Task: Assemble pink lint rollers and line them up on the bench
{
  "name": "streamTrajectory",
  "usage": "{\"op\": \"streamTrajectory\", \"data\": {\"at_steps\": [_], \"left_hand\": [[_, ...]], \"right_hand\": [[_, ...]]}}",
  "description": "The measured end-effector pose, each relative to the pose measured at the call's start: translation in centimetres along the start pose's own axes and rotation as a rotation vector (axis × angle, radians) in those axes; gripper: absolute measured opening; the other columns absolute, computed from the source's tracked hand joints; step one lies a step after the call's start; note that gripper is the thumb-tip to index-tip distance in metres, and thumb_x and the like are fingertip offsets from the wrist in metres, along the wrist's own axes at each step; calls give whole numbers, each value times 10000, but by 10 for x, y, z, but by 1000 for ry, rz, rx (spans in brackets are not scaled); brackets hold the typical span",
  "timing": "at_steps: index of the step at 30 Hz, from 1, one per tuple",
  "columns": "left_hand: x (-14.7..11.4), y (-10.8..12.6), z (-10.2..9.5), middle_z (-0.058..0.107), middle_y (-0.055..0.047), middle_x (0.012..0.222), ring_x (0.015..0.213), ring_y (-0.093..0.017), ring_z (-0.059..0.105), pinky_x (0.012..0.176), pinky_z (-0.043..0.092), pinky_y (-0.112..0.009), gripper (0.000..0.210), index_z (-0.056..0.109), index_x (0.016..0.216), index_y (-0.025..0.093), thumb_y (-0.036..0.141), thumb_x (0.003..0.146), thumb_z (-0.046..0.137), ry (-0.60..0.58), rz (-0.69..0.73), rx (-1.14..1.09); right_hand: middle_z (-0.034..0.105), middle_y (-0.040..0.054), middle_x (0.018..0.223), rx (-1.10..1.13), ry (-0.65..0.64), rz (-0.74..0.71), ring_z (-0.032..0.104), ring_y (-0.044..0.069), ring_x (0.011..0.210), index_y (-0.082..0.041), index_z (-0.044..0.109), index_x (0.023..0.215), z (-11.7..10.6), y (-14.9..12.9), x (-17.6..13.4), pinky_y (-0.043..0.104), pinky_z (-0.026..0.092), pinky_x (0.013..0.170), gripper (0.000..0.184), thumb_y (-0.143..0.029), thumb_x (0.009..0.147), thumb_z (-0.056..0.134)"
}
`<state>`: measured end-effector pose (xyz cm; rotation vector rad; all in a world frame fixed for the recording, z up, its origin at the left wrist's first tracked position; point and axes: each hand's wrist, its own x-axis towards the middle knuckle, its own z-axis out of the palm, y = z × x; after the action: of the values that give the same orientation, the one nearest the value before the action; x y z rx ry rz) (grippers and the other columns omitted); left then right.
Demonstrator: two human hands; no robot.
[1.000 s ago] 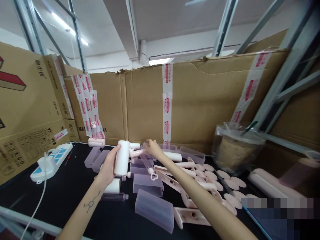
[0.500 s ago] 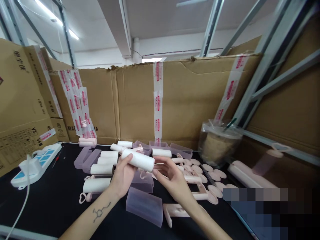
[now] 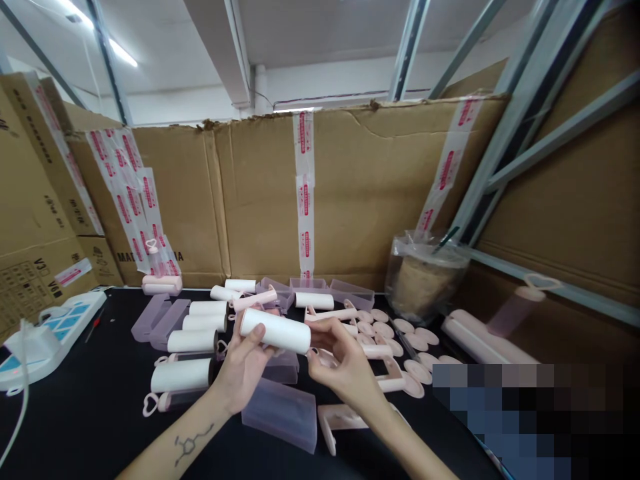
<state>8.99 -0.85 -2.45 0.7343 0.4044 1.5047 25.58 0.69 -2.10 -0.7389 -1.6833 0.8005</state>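
A white lint-roller roll (image 3: 277,331) is held tilted above the black table, its right end a little lower. My left hand (image 3: 246,363) is closed around its left part, thumb on the front. At the right end, the curled thumb and index finger of my right hand (image 3: 340,357) take the rim between them; the other fingers are partly hidden. Behind the roll lies a pink handle piece (image 3: 255,298). Below my hands rests a translucent purple cover (image 3: 280,413), with a pink roller frame (image 3: 345,419) to its right.
More white rolls (image 3: 181,376) and purple covers (image 3: 150,317) lie at left. Several pink discs (image 3: 414,385) spread at right. A bagged drink cup (image 3: 425,280) stands by the cardboard wall (image 3: 260,200). A power strip (image 3: 55,340) sits far left, a pink roller case (image 3: 485,340) right.
The view has shifted slightly, moving the surroundings left and downward at the near edge. The roll stays in my left hand, and it looks less steeply tilted. My right hand remains at its right end.
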Motion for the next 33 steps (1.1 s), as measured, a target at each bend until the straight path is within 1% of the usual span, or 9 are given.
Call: {"op": "streamTrajectory", "data": {"at_steps": [4, 13, 16, 19, 22, 24, 27, 29, 33], "left_hand": [[3, 0, -3, 609, -39, 1145, 1024, -220, 581, 878, 449, -398, 364, 527, 1123, 283, 257, 778, 641, 16, -39, -19], [3, -3, -4, 627, -40, 1099, 1040, -226, 570, 871, 449, -377, 373, 537, 1105, 278, 256, 754, 663, 18, -17, 31], [6, 1, -6, 638, -58, 1056, 1022, -239, 573, 843, 457, -379, 350, 543, 1089, 243, 279, 759, 653, 37, -14, 25], [9, 8, -8, 630, -77, 1059, 1028, -243, 563, 841, 454, -367, 328, 545, 1061, 207, 316, 766, 638, 75, 35, 68], [7, 16, -7, 636, -60, 1011, 979, -242, 574, 833, 449, -359, 370, 528, 1072, 238, 300, 736, 668, 70, 148, 277], [4, 22, -6, 630, -50, 1005, 980, -251, 564, 874, 421, -362, 451, 546, 1080, 265, 241, 668, 725, 32, 270, 536], [1, 29, -5, 604, -63, 1073, 1075, -288, 498, 996, 309, -389, 466, 632, 1052, 285, 166, 615, 741, -71, 486, 977], [1, 31, -7, 602, -73, 1076, 1084, -309, 481, 1018, 264, -418, 451, 660, 1052, 314, 139, 638, 702, -137, 572, 1184], [3, 25, -15, 602, -82, 1053, 1018, -315, 509, 954, 310, -457, 549, 604, 1151, 357, 89, 673, 608, -231, 675, 1491]], "right_hand": [[611, 29, 916, 16, -60, 36, 646, 180, 828, -223, 477, 920, -5, 0, 2, 322, 522, 763, 258, -121, 701, 568], [591, 4, 846, -174, 4, -24, 623, 176, 775, -220, 483, 843, -3, -5, -2, 302, 510, 720, 277, -76, 609, 518], [613, 23, 908, -118, 13, 21, 626, 187, 828, -222, 520, 919, -3, -8, -1, 318, 501, 766, 352, -65, 606, 486], [602, 27, 929, 110, 86, 106, 626, 196, 862, -236, 519, 946, -7, -9, 5, 344, 499, 787, 344, -109, 627, 493], [592, 36, 934, 448, 105, 272, 644, 211, 827, -242, 497, 923, -14, -10, 13, 403, 512, 753, 241, -199, 694, 435], [593, 41, 913, 510, 71, 322, 644, 211, 777, -233, 497, 859, -17, -10, 15, 410, 517, 706, 165, -239, 736, 387], [604, 36, 873, 194, 62, 187, 620, 202, 748, -228, 522, 839, -15, -14, 12, 369, 502, 688, 102, -279, 766, 473], [616, 37, 907, -100, 42, 44, 609, 207, 795, -231, 547, 911, -11, -17, 8, 353, 485, 735, 167, -261, 747, 563], [627, 35, 950, -350, -49, -105, 606, 178, 738, -230, 535, 1030, -2, -16, 0, 332, 474, 763, 290, -219, 745, 588]]}}
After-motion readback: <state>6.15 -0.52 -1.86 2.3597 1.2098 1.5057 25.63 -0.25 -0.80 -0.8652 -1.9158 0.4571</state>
